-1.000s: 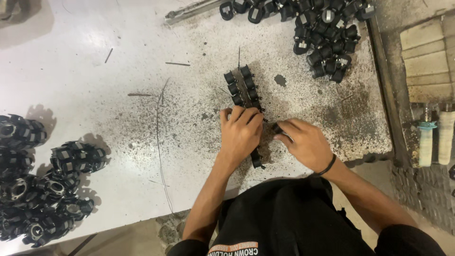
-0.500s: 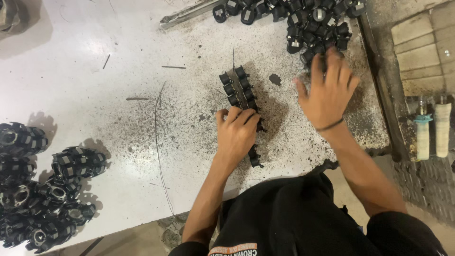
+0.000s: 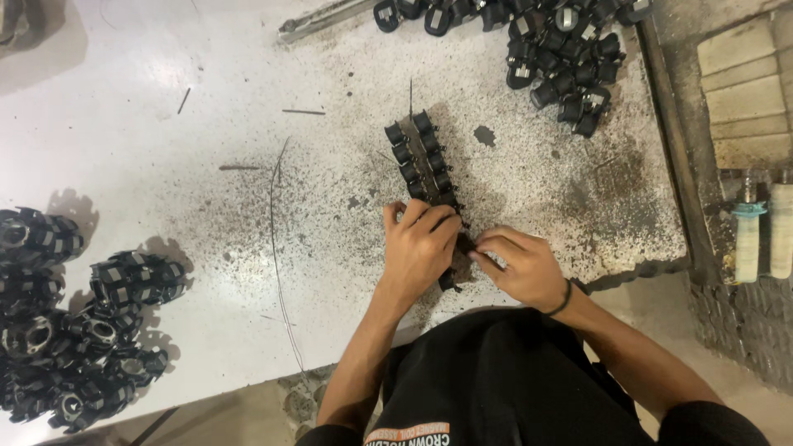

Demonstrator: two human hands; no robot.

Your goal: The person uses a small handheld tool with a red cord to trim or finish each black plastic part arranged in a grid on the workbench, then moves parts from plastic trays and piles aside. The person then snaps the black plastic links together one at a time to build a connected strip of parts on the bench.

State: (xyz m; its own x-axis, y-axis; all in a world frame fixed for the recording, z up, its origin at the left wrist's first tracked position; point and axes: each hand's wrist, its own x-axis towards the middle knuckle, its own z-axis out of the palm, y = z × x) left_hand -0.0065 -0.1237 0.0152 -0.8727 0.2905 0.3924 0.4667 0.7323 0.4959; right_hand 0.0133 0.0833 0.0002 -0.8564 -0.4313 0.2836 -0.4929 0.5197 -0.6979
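A row of small black coil-like parts (image 3: pixel 417 157) lies strung together in a double line on the worn white table (image 3: pixel 206 165). My left hand (image 3: pixel 419 245) presses down on the near end of that row, fingers curled over it. My right hand (image 3: pixel 519 266), with a dark band on its wrist, pinches a small black part against the row's near end, right beside my left fingers. The parts under both hands are mostly hidden.
A heap of loose black parts (image 3: pixel 570 49) lies at the table's far right. Ring-shaped bundles of finished parts (image 3: pixel 74 314) sit at the near left. Thin wires (image 3: pixel 277 239) lie mid-table, a metal bar (image 3: pixel 322 18) at the far edge, and two bottles (image 3: pixel 760 231) stand on the right.
My right hand was beside the row, then reached out to the far heap of loose parts, and is now back at the row's near end. My left hand stayed on the row.
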